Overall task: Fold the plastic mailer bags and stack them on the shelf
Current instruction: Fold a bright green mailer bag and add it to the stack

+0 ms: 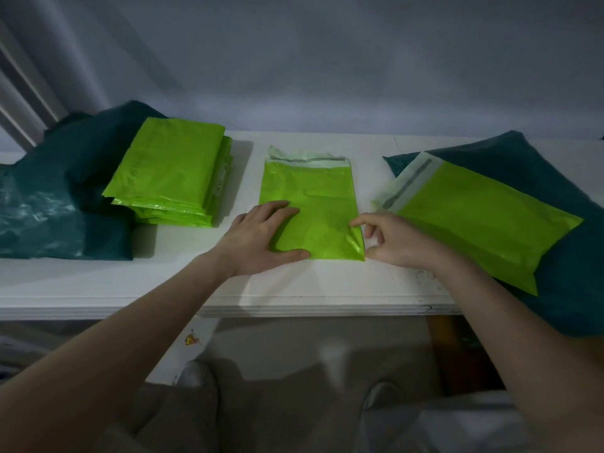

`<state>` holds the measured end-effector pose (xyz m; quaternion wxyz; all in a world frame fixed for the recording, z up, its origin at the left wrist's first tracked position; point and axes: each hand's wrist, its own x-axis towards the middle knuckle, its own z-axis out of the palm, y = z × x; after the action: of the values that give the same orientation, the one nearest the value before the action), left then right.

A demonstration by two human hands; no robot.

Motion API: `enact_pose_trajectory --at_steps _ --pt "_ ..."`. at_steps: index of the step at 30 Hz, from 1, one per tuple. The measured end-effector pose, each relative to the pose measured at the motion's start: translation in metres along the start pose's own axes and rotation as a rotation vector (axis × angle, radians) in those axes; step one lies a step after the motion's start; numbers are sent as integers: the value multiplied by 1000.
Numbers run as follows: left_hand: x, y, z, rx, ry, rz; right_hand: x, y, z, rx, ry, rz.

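Note:
A lime-green mailer bag (313, 197) lies flat on the white shelf (294, 289) in the middle, its pale adhesive flap at the far end. My left hand (261, 240) presses flat on its near left part, fingers straight. My right hand (385, 240) pinches the bag's near right edge between thumb and forefinger. A stack of folded green mailers (173, 178) sits to the left. Another unfolded green mailer (477, 223) lies on the right.
Dark teal plastic bags lie at both ends: one (49, 197) under and beside the stack, one (555, 256) under the right mailer, overhanging the shelf's front edge. A grey wall rises behind. My knees and the floor show below the shelf.

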<state>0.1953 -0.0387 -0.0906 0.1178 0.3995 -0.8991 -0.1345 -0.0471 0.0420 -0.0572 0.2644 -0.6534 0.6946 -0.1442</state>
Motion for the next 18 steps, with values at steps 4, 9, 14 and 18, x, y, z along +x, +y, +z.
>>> enact_pose_trajectory --at_steps 4,9,14,18 --pt "4 1 -7 2 -6 -8 4 -1 3 -41 193 -41" --pt "17 5 -6 -116 36 -29 12 -23 19 -207 223 -140" --pt "24 11 -2 -33 -5 -29 23 -35 30 -293 184 -130" --pt "25 14 -5 -66 0 -47 25 -38 27 -372 213 -85"
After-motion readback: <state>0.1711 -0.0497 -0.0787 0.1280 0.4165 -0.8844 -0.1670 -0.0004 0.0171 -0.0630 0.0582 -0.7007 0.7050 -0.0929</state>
